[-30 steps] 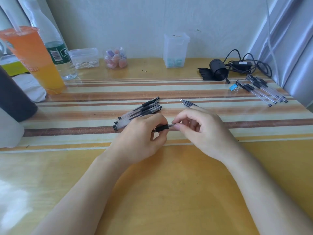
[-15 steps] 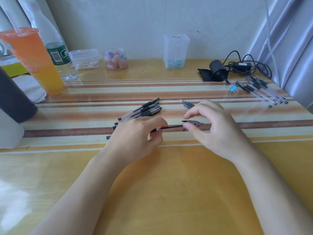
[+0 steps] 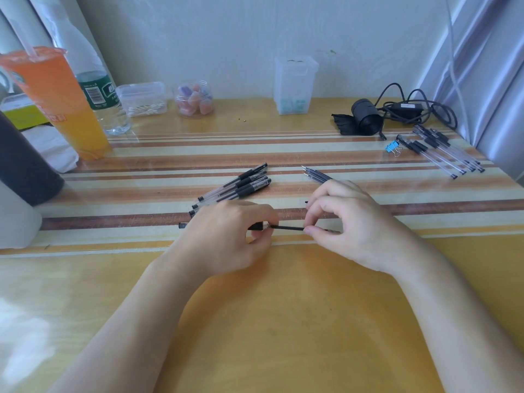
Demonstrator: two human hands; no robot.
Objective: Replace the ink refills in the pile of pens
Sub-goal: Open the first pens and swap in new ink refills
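**Fingers [image 3: 310, 230] pinching a thin refill, with several ways to fumble it**

Thumb and forefinger of my right hand [image 3: 348, 222] are pinching the black refill [image 3: 286, 228] at its exposed end. My left hand [image 3: 226, 234] is curling round the pen barrel [image 3: 258, 226]. I am holding both low over the worktop [image 3: 283, 321], and the refill is bridging the gap between my hands, one end sitting inside the barrel.

I am judging the main risk to be an off-line pull or push, since a tube this slim would bend or jam against the barrel mouth. My pinch is covering very little of it, so a slip could drop it among the loose refills [image 3: 317, 175] lying just behind my right hand, mixing old with new. Something small and dark is peeking out above my right forefinger. I cannot tell what it is, but if loose it could roll off. My left knuckles are also sitting close to the pile of pens [image 3: 241, 184] and could scatter it.
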